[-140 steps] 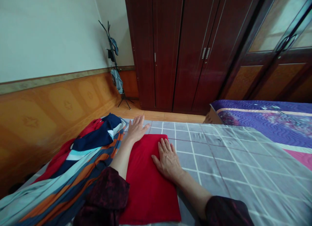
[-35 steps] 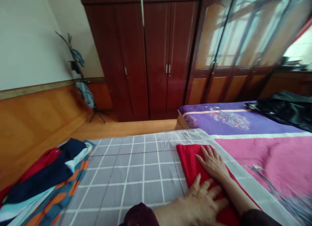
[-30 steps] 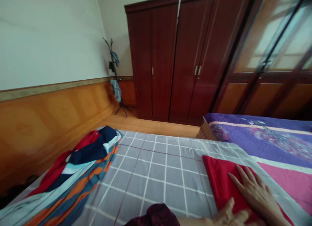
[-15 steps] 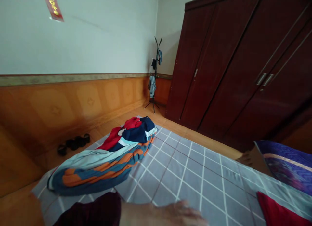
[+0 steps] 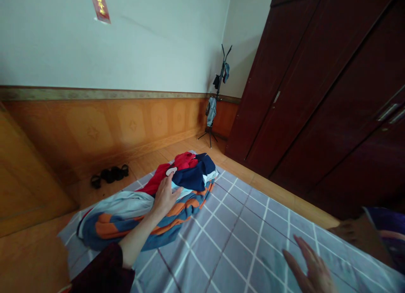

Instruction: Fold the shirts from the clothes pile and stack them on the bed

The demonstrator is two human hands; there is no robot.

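A pile of clothes lies at the left end of a grey checked sheet [image 5: 234, 225]. In it are a red garment [image 5: 155, 180], a navy garment [image 5: 193, 177], a pale blue cloth [image 5: 123, 204] and a blue-and-orange cloth [image 5: 110, 227]. My left hand [image 5: 165, 197] reaches over the pile with its fingers apart, at the red garment and a white patch; whether it touches them is unclear. At the lower right, my right hand [image 5: 311, 270] is over the sheet, fingers spread, holding nothing.
Dark shoes [image 5: 110, 174] stand on the wooden floor at the left. A coat rack [image 5: 218, 95] with hanging items is in the corner. A dark red wardrobe [image 5: 300, 95] fills the right. A person's bare foot [image 5: 346, 232] is at the sheet's far right edge, near purple fabric [image 5: 387, 225].
The view has turned to the right. My left hand has moved from the bottom of the view up to the clothes. My right hand has come into view. The red cloth at lower right has left it.
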